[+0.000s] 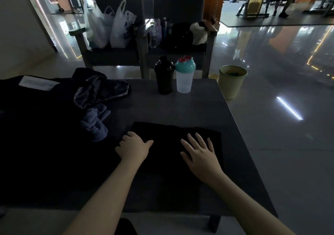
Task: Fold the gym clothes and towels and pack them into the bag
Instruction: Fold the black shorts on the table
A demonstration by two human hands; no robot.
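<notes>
A black folded garment [168, 137] lies flat on the grey table [207, 111] in front of me. My left hand [132, 147] rests on its left edge, fingers bent down over the edge. Flat on the right half lies my right hand [198, 153], fingers spread and straight. To the left a large black bag or cloth [36, 117] with a white label covers the table's left side. On it sit a grey-black crumpled garment [101, 91] and a blue-grey crumpled towel [95, 124].
A black shaker bottle [163, 75] and a clear shaker with a teal lid [184, 74] stand at the table's far edge. A yellow-green bin [231, 81] stands on the floor beyond the right corner. Chairs behind hold white plastic bags [108, 26] and bottles.
</notes>
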